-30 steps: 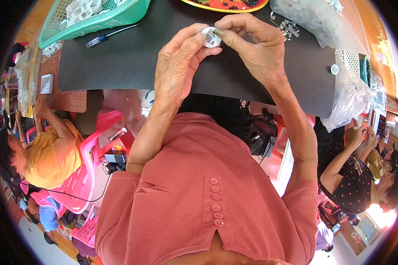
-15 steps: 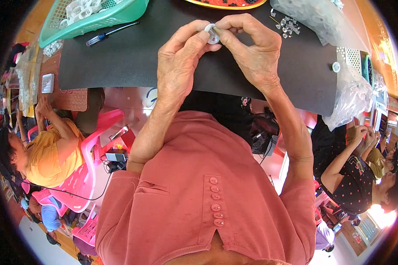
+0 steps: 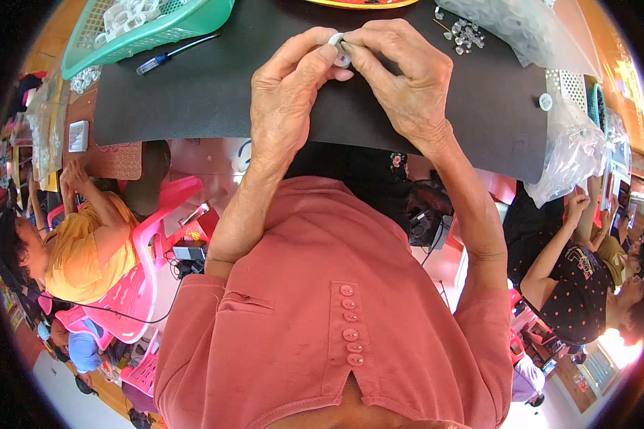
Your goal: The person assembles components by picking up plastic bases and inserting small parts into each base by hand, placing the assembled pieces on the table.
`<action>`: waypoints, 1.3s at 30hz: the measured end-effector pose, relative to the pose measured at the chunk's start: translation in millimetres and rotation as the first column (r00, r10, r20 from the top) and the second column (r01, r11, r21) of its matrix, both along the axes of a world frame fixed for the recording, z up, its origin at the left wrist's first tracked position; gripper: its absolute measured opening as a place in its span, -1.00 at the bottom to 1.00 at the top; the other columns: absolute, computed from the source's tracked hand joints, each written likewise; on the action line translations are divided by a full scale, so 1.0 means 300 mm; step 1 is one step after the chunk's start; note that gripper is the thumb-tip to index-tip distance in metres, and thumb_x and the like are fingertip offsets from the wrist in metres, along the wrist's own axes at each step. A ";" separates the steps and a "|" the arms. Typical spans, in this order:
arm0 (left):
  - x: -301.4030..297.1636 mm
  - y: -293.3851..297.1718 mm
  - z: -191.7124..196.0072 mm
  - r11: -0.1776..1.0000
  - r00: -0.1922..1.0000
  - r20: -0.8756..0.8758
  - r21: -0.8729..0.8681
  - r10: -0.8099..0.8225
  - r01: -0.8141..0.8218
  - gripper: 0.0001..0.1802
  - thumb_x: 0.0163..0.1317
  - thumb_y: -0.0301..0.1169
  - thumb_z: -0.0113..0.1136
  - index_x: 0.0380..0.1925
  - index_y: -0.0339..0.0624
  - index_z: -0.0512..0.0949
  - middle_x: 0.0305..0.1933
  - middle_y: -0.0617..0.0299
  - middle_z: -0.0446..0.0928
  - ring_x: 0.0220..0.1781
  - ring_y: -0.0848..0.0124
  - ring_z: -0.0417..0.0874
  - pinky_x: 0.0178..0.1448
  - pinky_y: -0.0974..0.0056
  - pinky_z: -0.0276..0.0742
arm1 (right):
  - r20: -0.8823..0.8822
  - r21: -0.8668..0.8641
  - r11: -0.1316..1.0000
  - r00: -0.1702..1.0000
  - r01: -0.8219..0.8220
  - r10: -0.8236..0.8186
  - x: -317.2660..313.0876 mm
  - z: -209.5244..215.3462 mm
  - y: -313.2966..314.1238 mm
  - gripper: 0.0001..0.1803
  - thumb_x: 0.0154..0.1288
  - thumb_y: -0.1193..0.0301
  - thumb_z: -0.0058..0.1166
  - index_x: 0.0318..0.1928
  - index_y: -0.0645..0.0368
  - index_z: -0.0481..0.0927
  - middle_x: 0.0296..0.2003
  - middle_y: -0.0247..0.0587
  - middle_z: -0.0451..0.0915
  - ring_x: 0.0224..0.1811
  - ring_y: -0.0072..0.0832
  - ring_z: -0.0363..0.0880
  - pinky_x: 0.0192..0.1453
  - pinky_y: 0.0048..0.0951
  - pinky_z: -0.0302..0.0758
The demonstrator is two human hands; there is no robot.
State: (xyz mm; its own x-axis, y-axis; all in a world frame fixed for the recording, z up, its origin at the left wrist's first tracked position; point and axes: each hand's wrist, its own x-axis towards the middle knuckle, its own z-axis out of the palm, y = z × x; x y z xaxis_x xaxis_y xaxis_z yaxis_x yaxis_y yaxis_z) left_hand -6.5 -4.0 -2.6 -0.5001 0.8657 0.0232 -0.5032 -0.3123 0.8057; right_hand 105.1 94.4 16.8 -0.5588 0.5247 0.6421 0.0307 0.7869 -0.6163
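Over the dark mat, my left hand pinches a small translucent white plastic part, round with a raised rim, between thumb and fingers. My right hand meets it from the other side, thumb and forefinger pressed together at its upper edge. Whatever sits between those right fingertips is too small to make out; a dark speck shows there. Beyond my right hand lies a little heap of clear plastic bits. A screwdriver with a blue clear handle rests to the left of my hands.
A green basket of white plastic parts stands at the far left, a red tray with a yellow rim at the far edge. Plastic bags and a loose white cap lie at right. Co-workers sit on both sides, one in a yellow shirt.
The white part has tilted a little between my fingers, and both hands have shifted slightly up and left in the picture. My grip looks the same.
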 end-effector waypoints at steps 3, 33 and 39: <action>-0.001 0.003 -0.002 1.000 1.000 0.015 0.030 -0.002 0.001 -0.77 0.26 -0.52 0.09 -0.10 -0.40 0.53 -0.21 0.10 0.57 -0.20 0.41 0.60 -0.09 0.35 0.59 | -0.014 0.101 0.995 1.000 0.020 -0.019 0.003 -0.015 -0.009 -0.80 0.00 0.55 0.24 -0.29 0.21 0.64 -0.36 -0.25 0.59 -0.32 -0.38 0.59 -0.25 -0.44 0.51; 0.009 -0.003 0.006 1.000 1.000 -0.026 -0.016 0.017 -0.017 -0.70 0.31 -0.34 0.10 -0.11 -0.38 0.54 -0.25 0.17 0.57 -0.26 0.48 0.58 -0.13 0.37 0.56 | -0.043 0.174 0.985 0.999 0.008 0.000 0.021 -0.035 -0.037 -0.65 -0.07 0.53 0.30 -0.17 0.08 0.61 -0.28 -0.31 0.63 -0.29 -0.42 0.57 -0.16 -0.47 0.49; 0.020 -0.012 0.003 0.995 0.968 -0.243 -0.067 0.061 -0.080 -0.73 0.32 -0.34 0.09 -0.15 -0.34 0.58 -0.31 0.22 0.56 -0.30 0.53 0.55 -0.16 0.41 0.55 | -0.042 0.227 0.974 0.999 -0.001 0.010 0.027 -0.051 -0.037 -0.65 -0.06 0.53 0.29 -0.17 0.08 0.62 -0.28 -0.31 0.63 -0.28 -0.42 0.58 -0.16 -0.46 0.49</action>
